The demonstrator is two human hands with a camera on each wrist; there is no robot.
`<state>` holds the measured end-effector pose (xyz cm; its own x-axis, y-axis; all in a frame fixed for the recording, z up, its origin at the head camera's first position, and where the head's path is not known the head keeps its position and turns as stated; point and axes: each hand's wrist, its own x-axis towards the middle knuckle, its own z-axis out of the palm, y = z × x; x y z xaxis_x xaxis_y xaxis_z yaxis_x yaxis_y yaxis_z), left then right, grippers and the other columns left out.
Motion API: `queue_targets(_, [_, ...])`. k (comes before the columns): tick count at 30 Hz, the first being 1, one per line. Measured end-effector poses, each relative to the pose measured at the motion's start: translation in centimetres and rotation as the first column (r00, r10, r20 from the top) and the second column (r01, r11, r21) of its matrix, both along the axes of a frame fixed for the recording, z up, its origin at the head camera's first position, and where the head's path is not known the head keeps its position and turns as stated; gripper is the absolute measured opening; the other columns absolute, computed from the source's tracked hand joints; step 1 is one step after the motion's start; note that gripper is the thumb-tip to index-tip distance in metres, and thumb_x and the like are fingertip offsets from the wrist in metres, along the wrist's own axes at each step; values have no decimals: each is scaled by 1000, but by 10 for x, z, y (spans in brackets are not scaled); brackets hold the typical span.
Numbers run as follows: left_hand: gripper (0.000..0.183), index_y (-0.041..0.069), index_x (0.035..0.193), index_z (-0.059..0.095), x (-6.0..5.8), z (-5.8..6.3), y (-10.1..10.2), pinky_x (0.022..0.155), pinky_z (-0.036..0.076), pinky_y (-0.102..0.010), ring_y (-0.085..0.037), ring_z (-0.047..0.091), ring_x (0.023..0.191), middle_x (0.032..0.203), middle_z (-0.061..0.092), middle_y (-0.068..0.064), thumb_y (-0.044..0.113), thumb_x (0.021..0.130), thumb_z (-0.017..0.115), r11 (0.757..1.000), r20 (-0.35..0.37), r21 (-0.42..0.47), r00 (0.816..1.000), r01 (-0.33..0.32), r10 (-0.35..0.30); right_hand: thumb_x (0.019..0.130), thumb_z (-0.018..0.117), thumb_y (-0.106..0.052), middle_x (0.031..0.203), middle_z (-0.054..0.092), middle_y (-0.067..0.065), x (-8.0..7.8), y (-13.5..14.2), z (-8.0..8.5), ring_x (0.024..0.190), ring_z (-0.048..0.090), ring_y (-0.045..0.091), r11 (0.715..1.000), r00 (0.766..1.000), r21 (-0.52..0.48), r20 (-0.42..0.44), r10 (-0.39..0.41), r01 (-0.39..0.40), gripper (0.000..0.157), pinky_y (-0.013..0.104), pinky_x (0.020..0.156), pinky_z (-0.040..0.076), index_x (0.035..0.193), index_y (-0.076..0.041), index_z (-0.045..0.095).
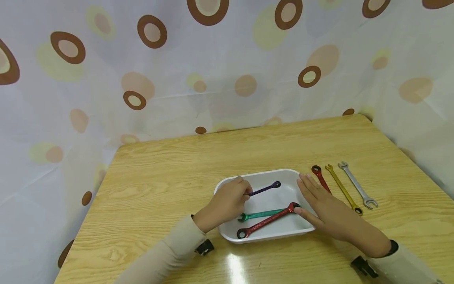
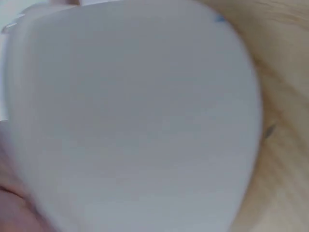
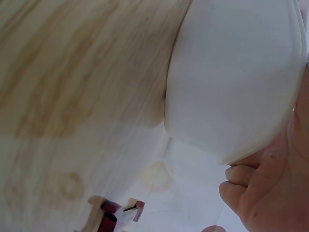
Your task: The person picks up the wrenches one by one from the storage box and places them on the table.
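Note:
A white tray (image 1: 234, 239) stands on the wooden table, its near end wall filling much of both wrist views. Over its left part, my left hand (image 1: 227, 201) pinches a dark purple wrench (image 1: 262, 190) by one end; the ring end points right. In the tray lie a green wrench (image 1: 264, 214) and a larger red wrench (image 1: 267, 222), which crosses the green one at the right. My right hand (image 1: 335, 215) rests at the tray's right rim, fingers straight and thumb by the red wrench's open end. The purple wrench's gripped end is hidden by the fingers.
Right of the tray, another red wrench (image 1: 320, 179), a gold wrench (image 1: 343, 189) and a silver wrench (image 1: 358, 185) lie side by side on the table (image 1: 159, 177). A patterned cloth (image 1: 220, 59) hangs behind the table.

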<state>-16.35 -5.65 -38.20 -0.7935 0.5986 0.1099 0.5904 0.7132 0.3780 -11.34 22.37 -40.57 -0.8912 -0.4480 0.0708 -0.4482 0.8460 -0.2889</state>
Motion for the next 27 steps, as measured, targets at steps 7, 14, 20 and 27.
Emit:
queue_targets(7, [7,4,96,66,4,17,-22,64,48,-22,-14,57,75,88,60,-5,5,89,66,967,-22,241,995,-88,96,100,44,-46,159,10,18,0,0,1,147,4,32,1000,1000,2,13,3,-3,75,37,118,7,152,0,16])
queue_targets(14, [11,0,95,67,7,21,-58,60,50,-22,-12,57,69,82,63,-6,-2,85,69,860,83,446,968,-248,237,100,44,-46,160,6,15,0,0,1,147,2,30,1000,999,-13,33,0,0,75,40,118,9,153,-2,14])
queue_targets(20, [12,-3,98,66,10,13,-92,53,50,-22,-14,59,66,82,62,-8,0,87,67,798,272,423,900,-430,341,100,45,-44,159,10,18,1,0,2,147,5,32,1000,1000,-19,13,3,-3,74,36,118,7,152,0,16])
queue_targets(27, [14,-4,100,66,18,-2,-115,55,49,-23,-13,59,68,83,63,-7,4,89,66,787,342,297,830,-541,441,100,45,-44,159,11,18,2,-1,3,147,6,32,1000,1000,-21,10,4,-3,74,27,116,-1,152,0,16])
